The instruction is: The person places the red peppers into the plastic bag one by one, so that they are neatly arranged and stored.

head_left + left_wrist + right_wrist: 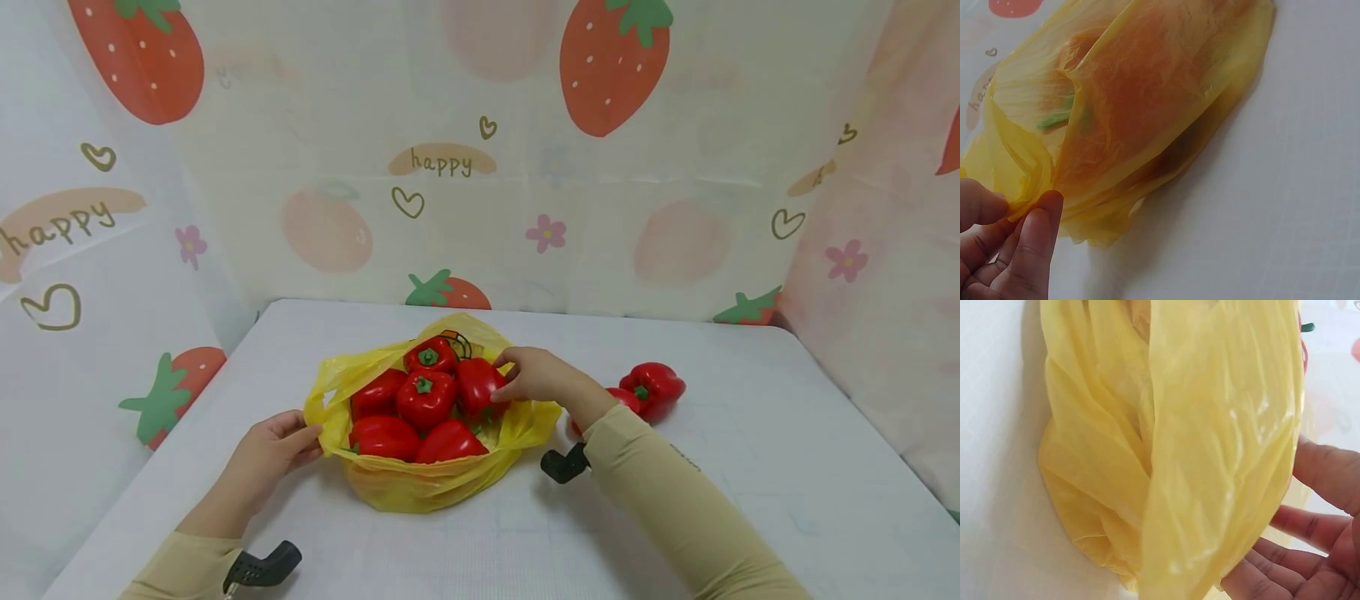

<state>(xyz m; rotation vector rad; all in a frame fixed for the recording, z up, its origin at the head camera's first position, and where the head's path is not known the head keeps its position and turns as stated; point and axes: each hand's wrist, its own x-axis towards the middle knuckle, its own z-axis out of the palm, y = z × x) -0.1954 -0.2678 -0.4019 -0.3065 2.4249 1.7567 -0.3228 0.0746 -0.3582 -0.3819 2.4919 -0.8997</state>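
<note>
A yellow plastic bag stands with its mouth spread wide, holding several red bell peppers with green stems. At the bag's left edge my left hand pinches the thin plastic between thumb and fingers, plainly seen in the left wrist view. Inside the mouth on the right, my right hand has its thumb and fingers around the near end of a red bell pepper. In the right wrist view the bag's side hides that pepper, and only the bent fingers show.
More red bell peppers lie on the white table to the right, partly hidden behind my right forearm. A strawberry-printed cloth hangs behind the table and along both sides. Black camera mounts sit at both wrists.
</note>
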